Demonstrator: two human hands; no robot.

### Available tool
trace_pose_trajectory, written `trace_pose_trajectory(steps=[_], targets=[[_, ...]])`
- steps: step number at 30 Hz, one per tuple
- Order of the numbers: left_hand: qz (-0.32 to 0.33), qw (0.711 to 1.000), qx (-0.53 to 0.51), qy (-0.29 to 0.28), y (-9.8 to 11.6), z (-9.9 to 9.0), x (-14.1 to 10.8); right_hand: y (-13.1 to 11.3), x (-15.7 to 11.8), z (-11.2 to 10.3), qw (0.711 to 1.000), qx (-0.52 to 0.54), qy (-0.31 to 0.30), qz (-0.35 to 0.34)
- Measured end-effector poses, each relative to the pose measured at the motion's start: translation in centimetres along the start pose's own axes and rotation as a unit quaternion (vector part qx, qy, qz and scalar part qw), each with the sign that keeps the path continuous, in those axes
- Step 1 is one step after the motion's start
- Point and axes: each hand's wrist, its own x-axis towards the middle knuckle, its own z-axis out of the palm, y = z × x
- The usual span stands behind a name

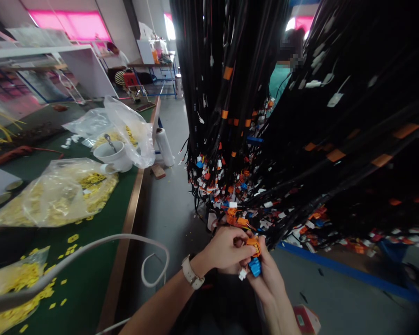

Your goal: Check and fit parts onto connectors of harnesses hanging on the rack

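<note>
The room had a grey floor (171,204), smooth and a little shiny. At the far side stood a pale wall (117,18), and in it was a wide window (70,24) which glowed strong pink. A narrow window (169,26) was near the middle, white in its lower part. At the left, there was a green tabletop (87,246) with a brown edge. Behind it stood a white workbench (38,52) with a white side panel. Farther away was a brown table (145,63) on blue legs, and beside it a red stool (130,79). The light came brightest from the windows.
</note>
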Motion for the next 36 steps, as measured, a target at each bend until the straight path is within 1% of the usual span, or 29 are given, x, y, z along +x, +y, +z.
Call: trace_pose_trajectory(steps=[3,4,7,10,12,14,15,16,19,20,21,23,25,28,30,36], targets=[[-0.014,0.997,-0.06,-0.049,0.2,-0.1,0.0,0.0,-0.1,-0.1,1.0,0.001,-0.007,0.007],[-0.018,0.996,-0.069,-0.056,0.1,-0.2,0.0,0.0,-0.1,-0.1,1.0,0.001,-0.008,0.008],[-0.017,0.998,-0.043,-0.033,-0.3,-0.2,0.0,0.1,-0.2,-0.2,1.0,-0.001,-0.001,-0.002],[0.002,1.0,-0.011,-0.017,-0.7,-0.2,0.1,0.1,-0.1,-0.1,1.0,0.0,0.012,-0.01],[0.006,0.999,-0.024,-0.024,-0.8,-0.2,0.1,0.0,0.0,0.0,1.0,0.001,0.02,-0.009],[-0.005,0.997,-0.067,-0.045,-0.7,-0.4,0.2,0.0,0.1,0.2,1.0,0.003,0.028,-0.007],[-0.014,0.995,-0.09,-0.043,-0.7,-0.6,0.2,-0.1,0.2,0.3,1.0,0.005,0.03,-0.004],[-0.023,0.994,-0.108,-0.025,-0.6,-0.9,0.3,-0.2,0.2,0.4,1.0,0.006,0.03,0.001],[-0.042,0.986,-0.136,0.083,-0.6,-2.0,0.4,-0.5,0.2,0.6,0.999,0.015,0.02,0.024],[-0.041,0.982,-0.148,0.107,-0.6,-2.4,0.5,-0.6,0.1,0.6,0.999,0.017,0.014,0.03],[-0.037,0.978,-0.171,0.117,-0.6,-2.8,0.5,-0.7,0.0,0.5,0.999,0.018,0.007,0.031],[-0.027,0.964,-0.237,0.114,-0.5,-3.2,0.5,-0.9,-0.2,0.2,0.999,0.023,-0.015,0.02],[-0.022,0.947,-0.3,0.112,-0.4,-3.3,0.5,-1.0,-0.4,-0.1,0.998,0.034,-0.05,0.002],[-0.026,0.933,-0.343,0.102,-0.3,-3.3,0.5,-1.0,-0.6,-0.6,0.995,0.053,-0.085,-0.011],[-0.029,0.931,-0.353,0.086,-0.1,-3.1,0.4,-1.0,-0.7,-0.7,0.995,0.056,-0.086,-0.015],[-0.036,0.922,-0.384,0.034,0.4,-2.9,-0.2,-0.7,-0.8,-0.6,0.997,0.03,-0.054,-0.041]])
